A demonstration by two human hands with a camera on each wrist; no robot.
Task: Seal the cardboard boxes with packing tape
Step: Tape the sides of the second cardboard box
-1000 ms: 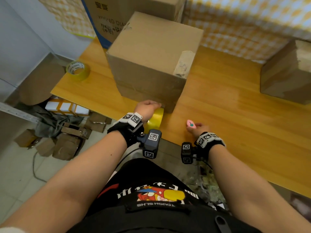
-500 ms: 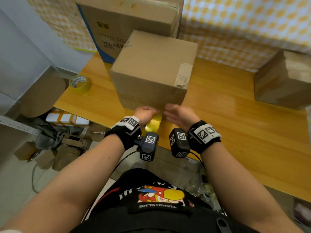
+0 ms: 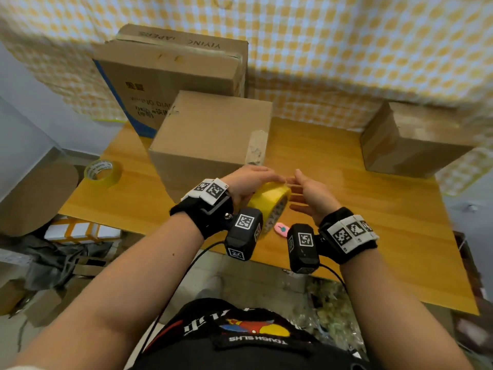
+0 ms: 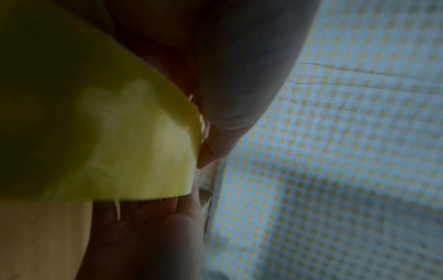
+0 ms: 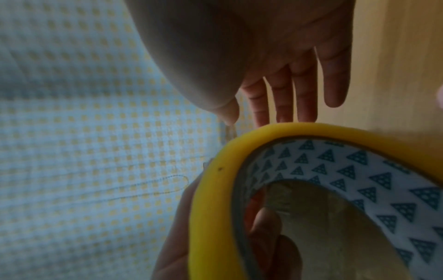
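Note:
A yellow packing tape roll [image 3: 269, 202] is held above the table's near edge, gripped by my left hand [image 3: 253, 181] with fingers curled over its rim and into its core. My right hand [image 3: 302, 189] is beside the roll on the right, fingers straight, their tips at the rim. The right wrist view shows the roll [image 5: 323, 189], its core printed with triangles, and my straight fingers [image 5: 299, 89] above it. The left wrist view is filled by the roll's yellow side [image 4: 124, 151]. A closed cardboard box [image 3: 210, 137] stands just behind my hands.
On the wooden table [image 3: 346, 188] a second box [image 3: 408, 140] stands at the far right and a large printed box [image 3: 170, 76] at the back left. A clear tape roll [image 3: 102, 169] lies at the left edge, a small pink object [image 3: 281, 228] near the front edge.
My left hand has lifted the yellow roll off the table. My right hand left the pink object and came up beside the roll. The view has tilted up.

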